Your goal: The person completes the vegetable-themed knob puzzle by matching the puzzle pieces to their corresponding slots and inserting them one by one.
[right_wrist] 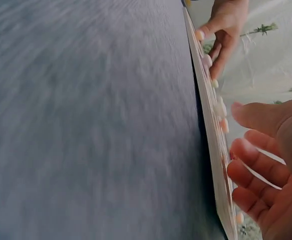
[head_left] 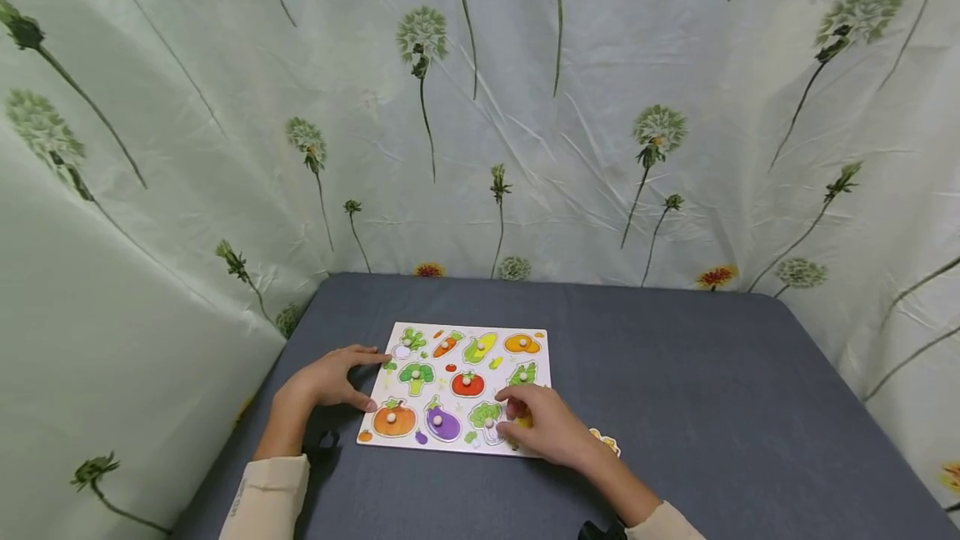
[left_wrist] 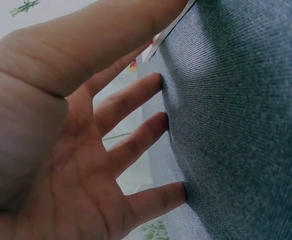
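A white peg puzzle board (head_left: 390, 441) with several knobbed vegetable pieces lies flat on the dark table. My left hand (head_left: 330, 377) is at its left side, thumb and index finger at the edge. In the left wrist view the other fingertips (left_wrist: 178, 191) of that hand touch the grey-blue cloth. Over the board's lower right corner hovers my right hand (head_left: 547, 423), thumb close by the leafy cabbage piece (head_left: 486, 415). Its fingers (right_wrist: 258, 165) are loosely bent with nothing between them in the right wrist view. Part of a yellow piece beneath is hidden.
A yellow-edged loose piece (head_left: 606, 441) lies right of the board, partly behind my right wrist. The pumpkin (head_left: 394, 420), eggplant (head_left: 442, 423), tomato (head_left: 468, 384) and broccoli (head_left: 416, 376) sit in the board. A flowered curtain (head_left: 570, 148) hangs behind the table (head_left: 712, 390).
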A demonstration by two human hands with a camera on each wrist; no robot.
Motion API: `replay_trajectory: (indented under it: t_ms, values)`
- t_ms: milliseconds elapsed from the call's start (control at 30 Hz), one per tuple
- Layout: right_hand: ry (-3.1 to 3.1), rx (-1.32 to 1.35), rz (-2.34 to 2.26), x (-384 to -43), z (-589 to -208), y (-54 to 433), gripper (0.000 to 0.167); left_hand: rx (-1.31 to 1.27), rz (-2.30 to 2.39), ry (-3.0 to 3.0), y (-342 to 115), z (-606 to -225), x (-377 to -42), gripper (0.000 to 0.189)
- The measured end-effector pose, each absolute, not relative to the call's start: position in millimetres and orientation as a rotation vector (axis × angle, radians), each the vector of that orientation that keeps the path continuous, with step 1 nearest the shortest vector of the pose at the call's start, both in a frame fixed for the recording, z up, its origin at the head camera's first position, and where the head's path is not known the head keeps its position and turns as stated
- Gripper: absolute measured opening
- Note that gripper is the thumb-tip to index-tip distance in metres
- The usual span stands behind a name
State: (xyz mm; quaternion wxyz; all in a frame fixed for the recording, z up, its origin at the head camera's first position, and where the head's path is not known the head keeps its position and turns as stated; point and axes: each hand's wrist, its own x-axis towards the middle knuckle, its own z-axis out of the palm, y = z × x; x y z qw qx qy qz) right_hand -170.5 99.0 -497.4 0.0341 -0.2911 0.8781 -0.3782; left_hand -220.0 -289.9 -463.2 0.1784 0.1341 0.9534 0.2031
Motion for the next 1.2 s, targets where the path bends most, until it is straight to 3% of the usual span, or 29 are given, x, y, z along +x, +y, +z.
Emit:
replay_trajectory:
  t_ms: [1200]
  values:
    - [2.933, -0.774, -1.05, -150.1, -480.9, 210.8, 0.027, 0.367, 0.573, 2.691, -290.0, -465.1, -220.9, 0.091]
